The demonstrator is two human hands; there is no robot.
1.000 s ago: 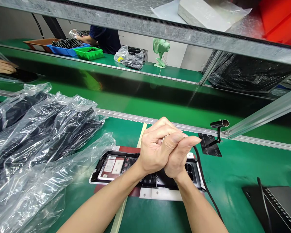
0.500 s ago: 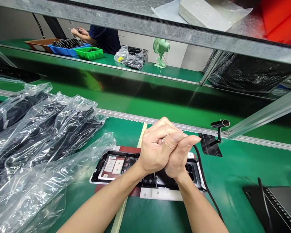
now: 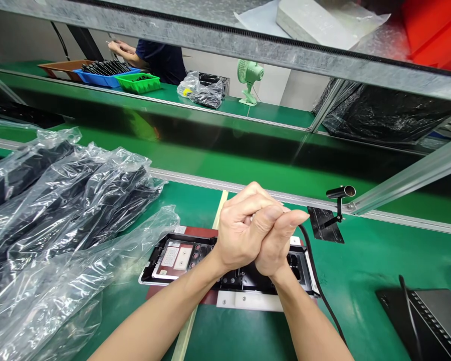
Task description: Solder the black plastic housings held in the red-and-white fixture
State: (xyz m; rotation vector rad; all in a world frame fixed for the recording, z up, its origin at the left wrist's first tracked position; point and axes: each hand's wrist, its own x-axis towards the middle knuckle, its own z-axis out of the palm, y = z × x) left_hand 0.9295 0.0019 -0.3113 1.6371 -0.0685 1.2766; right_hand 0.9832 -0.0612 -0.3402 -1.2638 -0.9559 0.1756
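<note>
My left hand (image 3: pixel 242 230) and my right hand (image 3: pixel 280 240) are pressed together above the middle of a long black housing (image 3: pixel 255 278), both with curled fingers. Something small and pale shows between them, mostly hidden, and I cannot make out what it is. The housing lies face up on a dark red base (image 3: pixel 210 298) with a white strip (image 3: pixel 263 302) along its near edge. A white label and round openings show in its left part. From behind my right hand a black cable (image 3: pixel 315 281) runs down to the right.
Plastic-wrapped black parts (image 3: pixel 75 190) are piled at the left. A black holder (image 3: pixel 340 193) stands at the right, near a metal post (image 3: pixel 409 175). A black slotted panel (image 3: pixel 424 316) lies lower right. Across the divider are a person (image 3: pixel 161 60), trays (image 3: pixel 105 72) and a fan (image 3: pixel 250 75).
My hands have stayed almost still, pressed together over the housing. Across the divider, the other person's hands have shifted slightly.
</note>
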